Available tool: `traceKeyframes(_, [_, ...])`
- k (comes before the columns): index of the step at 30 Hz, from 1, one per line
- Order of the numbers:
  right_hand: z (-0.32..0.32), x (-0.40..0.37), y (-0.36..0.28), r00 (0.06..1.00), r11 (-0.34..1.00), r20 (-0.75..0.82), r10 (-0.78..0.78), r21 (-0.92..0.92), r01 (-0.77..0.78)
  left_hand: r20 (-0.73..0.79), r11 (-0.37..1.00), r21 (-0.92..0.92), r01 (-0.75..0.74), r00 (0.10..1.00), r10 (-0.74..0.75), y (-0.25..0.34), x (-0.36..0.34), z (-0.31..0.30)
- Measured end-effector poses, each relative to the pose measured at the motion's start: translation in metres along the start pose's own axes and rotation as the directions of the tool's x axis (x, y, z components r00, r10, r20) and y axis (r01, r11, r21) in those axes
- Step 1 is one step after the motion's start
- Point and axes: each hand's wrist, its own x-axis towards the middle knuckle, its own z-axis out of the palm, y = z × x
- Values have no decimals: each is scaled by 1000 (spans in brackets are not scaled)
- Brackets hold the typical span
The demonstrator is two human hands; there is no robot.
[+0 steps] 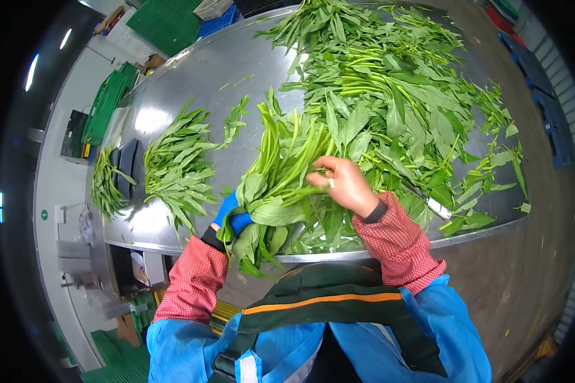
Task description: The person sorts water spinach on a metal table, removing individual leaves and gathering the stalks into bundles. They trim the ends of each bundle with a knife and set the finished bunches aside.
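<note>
My left hand (pixel 237 214), in a blue glove, is closed around a bunch of water spinach (pixel 281 156) just above the table's near edge. The stems point away from me, and loose leaves hang below the glove. At the right side of this bunch is my bare right hand (pixel 345 186), with its fingers curled in against the stems. A large pile of water spinach (pixel 390 83) spreads behind and to the right. Near my right sleeve lies what looks like a knife (pixel 437 208), partly under leaves.
Two smaller bunches lie on the left of the metal table (pixel 249 54): a bigger bunch (pixel 180 167) and a smaller bunch (pixel 107 185) beside a dark tray (pixel 126 169). Green crates (pixel 105 102) stand past the left edge. Blue pallets (pixel 552 127) lean at the right wall.
</note>
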Motion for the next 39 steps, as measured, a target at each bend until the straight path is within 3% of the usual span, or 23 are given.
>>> traceKeyframes(2, [-11,2,1,986,915,-135,-101,378,145,9,999,4,33,999,-33,4,-3,0])
traceKeyframes(3, [-38,-5,-2,991,719,61,119,683,-129,14,998,-16,61,998,-61,3,-5,-2])
traceKeyframes(4, [-47,-6,6,997,487,-72,20,872,53,22,995,-36,92,996,-91,2,-8,-4])
traceKeyframes(5, [-64,-8,9,987,366,-162,18,919,144,-7,992,-122,22,1000,-23,2,-12,0])
traceKeyframes(6, [-77,-8,22,975,326,-208,-74,919,221,-48,979,-181,95,993,-105,-22,-22,-14])
traceKeyframes(8, [-77,-15,15,984,700,-178,14,704,117,-113,926,-303,226,956,-270,-16,-31,-17])
traceKeyframes(10, [-44,-21,2,977,915,-130,-169,349,205,-55,925,-265,273,953,-297,-16,-36,-10])
traceKeyframes(12, [-18,-25,-16,943,956,-188,-274,-157,247,-37,892,-239,385,914,-404,-19,-33,-11])
traceKeyframes(15, [11,-8,-6,863,842,-193,-468,-394,368,52,852,-331,406,909,-413,-10,-33,-4])
traceKeyframes(18, [1,-8,-7,883,793,-124,-453,-509,335,139,735,-500,459,880,-455,6,-38,6])
traceKeyframes(20, [-22,-9,-1,811,844,-327,-485,-420,334,182,688,-569,451,885,-429,11,-45,9])
traceKeyframes(21, [-38,-9,4,872,951,-385,-301,-188,246,184,667,-579,469,872,-454,3,-49,2])
traceKeyframes(22, [-51,-1,23,884,922,-419,-207,219,320,167,679,-565,468,871,-461,-9,-54,-6])
traceKeyframes(24, [-64,-3,14,850,957,-492,-190,99,271,141,703,-531,473,868,-477,-27,-61,-16])
traceKeyframes(25, [-65,-9,-5,895,976,-393,-212,-37,215,80,816,-480,323,942,-325,-2,-59,1])
traceKeyframes(26, [-56,-17,-25,933,970,-288,-214,-176,168,95,823,-469,321,944,-314,-1,-56,2])
traceKeyframes(28, [-24,-25,-40,852,779,-179,-493,-526,340,121,837,-447,314,949,-292,-2,-53,3])
traceKeyframes(30, [1,-24,-41,916,665,88,-392,-660,348,107,833,-425,354,933,-342,-6,-52,4])
traceKeyframes(32, [9,-18,-26,838,656,28,-545,-609,446,136,795,-451,406,911,-389,3,-51,4])
traceKeyframes(34, [-15,-19,-19,864,818,-184,-468,-459,346,154,750,-485,450,888,-433,10,-54,4])
traceKeyframes(36, [-53,-11,-7,838,965,-479,-261,-133,225,197,686,-531,498,860,-471,8,-59,1])
traceKeyframes(38, [-85,-12,5,822,733,-433,-369,-680,-29,277,593,-599,539,834,-478,-12,-63,-7])
traceKeyframes(39, [-85,-11,10,856,688,-382,-349,-725,-43,330,535,-630,563,818,-472,-26,-65,-12])
